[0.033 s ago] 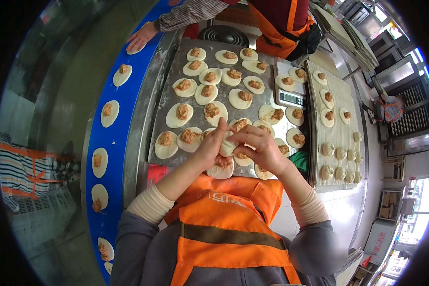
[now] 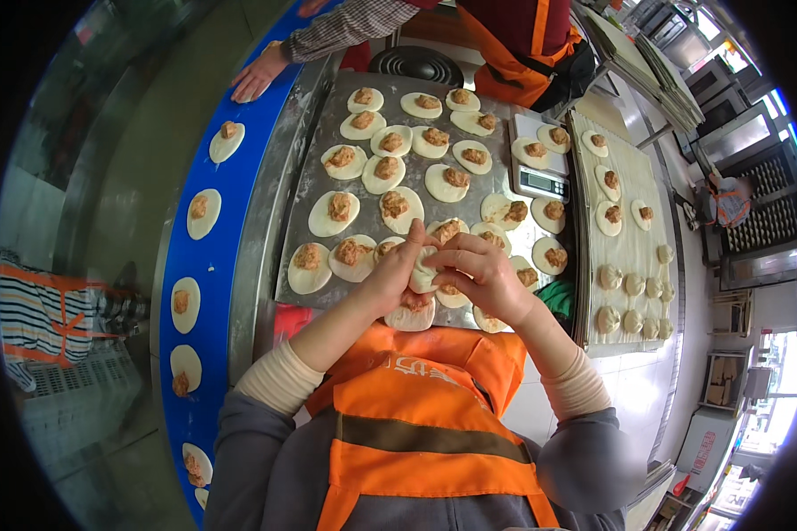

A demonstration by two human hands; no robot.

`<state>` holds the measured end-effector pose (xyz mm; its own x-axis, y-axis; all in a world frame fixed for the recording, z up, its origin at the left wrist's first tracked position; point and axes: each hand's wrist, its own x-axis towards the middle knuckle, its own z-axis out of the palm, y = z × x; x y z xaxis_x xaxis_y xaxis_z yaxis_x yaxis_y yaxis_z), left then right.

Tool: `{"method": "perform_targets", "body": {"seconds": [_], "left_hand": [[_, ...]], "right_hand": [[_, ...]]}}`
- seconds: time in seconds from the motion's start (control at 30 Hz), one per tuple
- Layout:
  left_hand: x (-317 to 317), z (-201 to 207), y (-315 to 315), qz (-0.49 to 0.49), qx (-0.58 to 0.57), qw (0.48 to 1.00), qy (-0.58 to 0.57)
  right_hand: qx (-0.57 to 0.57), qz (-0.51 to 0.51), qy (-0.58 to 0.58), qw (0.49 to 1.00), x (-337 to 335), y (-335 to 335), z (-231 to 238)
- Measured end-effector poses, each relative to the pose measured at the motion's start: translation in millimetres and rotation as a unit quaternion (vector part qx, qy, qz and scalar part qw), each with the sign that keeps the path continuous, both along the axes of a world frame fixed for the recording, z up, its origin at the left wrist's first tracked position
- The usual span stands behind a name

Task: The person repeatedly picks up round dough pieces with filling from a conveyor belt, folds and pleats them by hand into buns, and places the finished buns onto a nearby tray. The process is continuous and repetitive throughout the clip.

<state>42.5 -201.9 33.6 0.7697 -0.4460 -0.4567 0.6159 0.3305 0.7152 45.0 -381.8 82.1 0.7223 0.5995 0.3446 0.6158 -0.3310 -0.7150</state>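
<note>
Between my hands, over the near edge of the steel table, is a stuffed bun (image 2: 422,271) of pale dough, partly gathered. My left hand (image 2: 394,273) cups it from the left with the thumb up. On its other side, the bent fingers of my right hand (image 2: 483,273) pinch the dough rim. Just below lies a dough round (image 2: 410,315) with filling, partly covered by my left hand. Several more flat rounds topped with reddish-brown filling, such as one dough round (image 2: 334,214), spread over the steel table (image 2: 305,168).
A blue conveyor belt (image 2: 190,341) carries filled rounds along the left, where a co-worker's hand (image 2: 259,75) presses at the far end. Right of the table are a digital scale (image 2: 540,183) bearing rounds and a lined tray (image 2: 624,257) with pleated buns (image 2: 609,277). A green cloth (image 2: 555,299) lies nearby.
The rounds on the belt have shifted very slightly toward the near end. My hands and the bun have barely moved.
</note>
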Motion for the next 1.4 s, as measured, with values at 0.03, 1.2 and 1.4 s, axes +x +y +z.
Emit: {"method": "perform_targets", "body": {"seconds": [0.03,1.2,1.4], "left_hand": [[0,0,1,-0.019,-0.017,1.0,-0.003],[16,-2,-14,0.105,-0.144,0.98,-0.089],[21,11,-61,0.087,-0.109,0.982,-0.126]], "right_hand": [[-0.012,0.0,-0.046,0.999,1,1,-1],[-0.084,-0.04,-0.144,0.985,15,2,37],[-0.035,-0.054,-0.16,0.985,12,-41,18]]}}
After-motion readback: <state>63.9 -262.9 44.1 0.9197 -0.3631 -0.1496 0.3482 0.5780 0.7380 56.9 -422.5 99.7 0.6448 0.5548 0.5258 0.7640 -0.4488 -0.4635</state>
